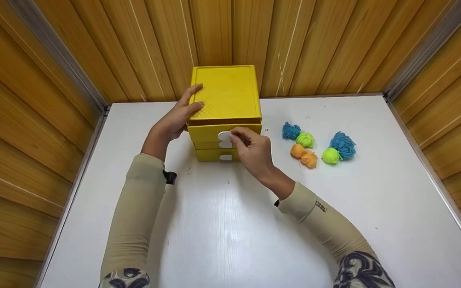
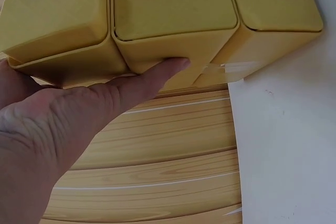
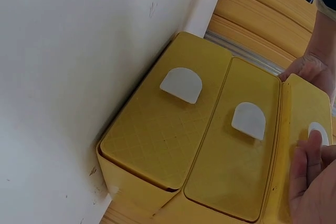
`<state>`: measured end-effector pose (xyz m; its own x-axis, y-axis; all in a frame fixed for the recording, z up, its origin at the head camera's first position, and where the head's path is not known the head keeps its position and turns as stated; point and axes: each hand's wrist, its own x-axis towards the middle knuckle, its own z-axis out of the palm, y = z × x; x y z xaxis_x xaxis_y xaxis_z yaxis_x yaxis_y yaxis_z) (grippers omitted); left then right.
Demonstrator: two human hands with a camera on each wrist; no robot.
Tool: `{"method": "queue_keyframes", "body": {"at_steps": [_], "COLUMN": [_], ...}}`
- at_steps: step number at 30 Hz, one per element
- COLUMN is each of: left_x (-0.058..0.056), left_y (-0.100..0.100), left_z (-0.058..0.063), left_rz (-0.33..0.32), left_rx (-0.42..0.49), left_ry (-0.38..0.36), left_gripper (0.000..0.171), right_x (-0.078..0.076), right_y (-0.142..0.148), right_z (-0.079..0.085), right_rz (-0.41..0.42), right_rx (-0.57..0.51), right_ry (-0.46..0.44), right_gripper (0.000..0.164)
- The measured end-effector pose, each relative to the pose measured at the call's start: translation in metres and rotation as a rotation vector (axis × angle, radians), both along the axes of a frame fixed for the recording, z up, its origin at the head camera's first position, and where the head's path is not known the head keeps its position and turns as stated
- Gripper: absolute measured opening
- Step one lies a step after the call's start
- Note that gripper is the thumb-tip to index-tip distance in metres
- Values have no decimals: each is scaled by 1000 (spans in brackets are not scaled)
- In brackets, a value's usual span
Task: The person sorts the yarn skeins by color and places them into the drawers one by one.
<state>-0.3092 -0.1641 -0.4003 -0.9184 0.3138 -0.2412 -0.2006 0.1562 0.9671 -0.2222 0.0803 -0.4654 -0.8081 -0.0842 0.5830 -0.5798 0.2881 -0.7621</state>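
**The right hand (image 1: pixel 254 152) pinches the white tab (image 1: pixel 225 136) of a partly open top drawer (image 1: pixel 203 135)**

From my seat at the feed, I see the yellow drawer unit (image 1: pixel 226 92) in the upper centre of the head frame, standing on the white table (image 1: pixel 198 232). I see the right thumb and fingers closed on the tab, and a dark gap behind the drawer front. The left hand (image 1: pixel 174 118) I read as spread, its fingers laid straight against the unit's left side and top edge, not curled round it. In the right wrist view, I find the middle drawer (image 3: pixel 220 166) and bottom drawer (image 3: pixel 152 124) flush. Right of centre in the head frame, I count two blue bundles (image 1: pixel 342 145), two green balls (image 1: pixel 305 139) and two orange lumps (image 1: pixel 309 159).
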Motion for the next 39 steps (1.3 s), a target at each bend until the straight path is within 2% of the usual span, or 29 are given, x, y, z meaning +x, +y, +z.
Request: {"method": "queue_keyframes", "body": {"at_steps": [8, 17, 28, 39], "left_x": [1, -1, -1, 0], "left_y": [2, 2, 2, 2], "left_z": [-1, 1, -2, -3], "left_rz": [-2, -12, -12, -15], "left_rx": [32, -17, -24, -10], "left_ry": [-6, -7, 7, 23], "left_gripper": [61, 59, 59, 59], "right_x": [10, 20, 36, 58], "right_y": [2, 6, 7, 10], "right_z": [-1, -3, -5, -8], "right_rz": [20, 41, 74, 90], "right_rx": [18, 5, -10, 28], "right_ry": [-27, -16, 51, 99], "right_gripper": [15, 16, 12, 13]}}
